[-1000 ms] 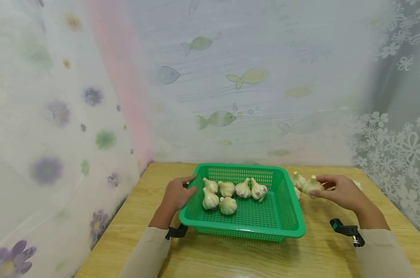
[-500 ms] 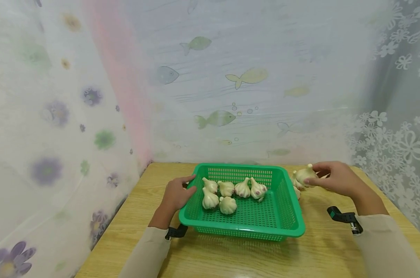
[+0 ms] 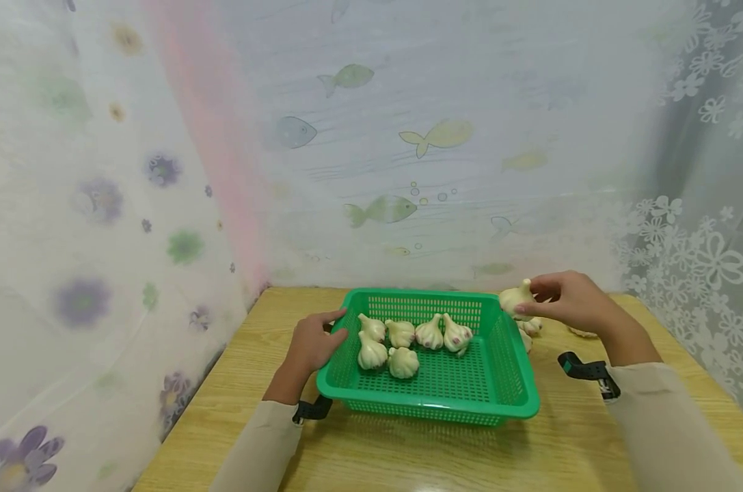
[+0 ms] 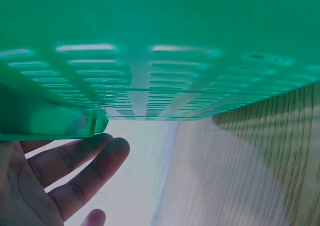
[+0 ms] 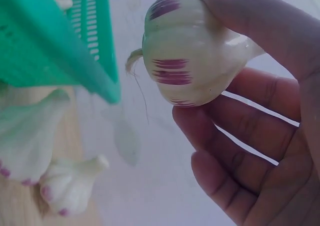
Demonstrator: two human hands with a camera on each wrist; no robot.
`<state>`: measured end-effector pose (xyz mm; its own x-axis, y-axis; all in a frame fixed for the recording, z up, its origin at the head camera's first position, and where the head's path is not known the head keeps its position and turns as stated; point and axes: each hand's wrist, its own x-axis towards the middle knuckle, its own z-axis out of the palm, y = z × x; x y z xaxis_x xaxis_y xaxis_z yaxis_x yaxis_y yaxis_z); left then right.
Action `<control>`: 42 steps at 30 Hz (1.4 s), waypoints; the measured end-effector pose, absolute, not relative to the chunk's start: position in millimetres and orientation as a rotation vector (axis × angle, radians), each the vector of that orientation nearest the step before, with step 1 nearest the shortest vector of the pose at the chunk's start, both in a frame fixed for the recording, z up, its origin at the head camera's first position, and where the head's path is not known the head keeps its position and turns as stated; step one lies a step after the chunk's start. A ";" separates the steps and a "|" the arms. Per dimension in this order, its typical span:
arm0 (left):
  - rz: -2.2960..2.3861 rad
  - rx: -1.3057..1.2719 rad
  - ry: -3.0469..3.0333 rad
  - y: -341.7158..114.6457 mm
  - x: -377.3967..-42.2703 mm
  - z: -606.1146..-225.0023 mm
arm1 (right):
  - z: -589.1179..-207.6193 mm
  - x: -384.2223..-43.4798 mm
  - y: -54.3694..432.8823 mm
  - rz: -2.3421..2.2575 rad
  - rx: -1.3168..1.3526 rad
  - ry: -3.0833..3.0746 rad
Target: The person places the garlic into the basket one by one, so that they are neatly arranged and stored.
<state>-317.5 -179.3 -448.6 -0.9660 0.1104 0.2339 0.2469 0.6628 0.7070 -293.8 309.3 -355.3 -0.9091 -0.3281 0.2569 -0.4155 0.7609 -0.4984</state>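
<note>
Garlic bulb [image 5: 182,45] pinched in the right hand [image 3: 573,301], near the green basket [image 3: 433,406], left hand [image 3: 312,342] spread against its left rim

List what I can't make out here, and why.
Head view: how many cream garlic bulbs lie right of the green, perforated plastic basket; its wall partly hides them.
Head view: what the small beige thing is; the arm behind the bare right hand overlaps it.
Left wrist view: the basket's contents, behind its wall.
Right wrist view: most bulbs inside, behind the wall or past the frame's edge.
</note>
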 end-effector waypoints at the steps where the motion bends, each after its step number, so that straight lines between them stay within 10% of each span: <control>1: -1.190 -0.292 -2.709 -179.0 -317.4 -448.9 | -354.9 -294.9 306.8 0.860 0.614 -2.802; 42: -1.205 -0.306 -2.711 -178.4 -314.7 -443.9 | -382.2 -335.2 196.8 0.904 1.100 -3.073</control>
